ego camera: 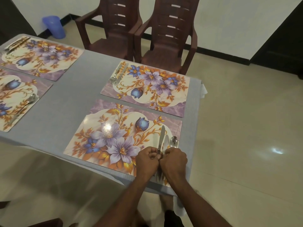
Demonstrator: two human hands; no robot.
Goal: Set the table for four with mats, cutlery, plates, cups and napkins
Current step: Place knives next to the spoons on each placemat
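With four floral laminated mats already down on the grey-clothed table (78,102), nearest mat (114,145) glossy, likely slippery. Left hand (147,159) and right hand (174,161) together, seemingly pinching handles of steel knife (161,138) and spoon (173,142); easily skewed.

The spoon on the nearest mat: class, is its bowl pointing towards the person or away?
Away. The spoon lies flat on the nearest mat, bowl at the far end, handle running back under the right hand.
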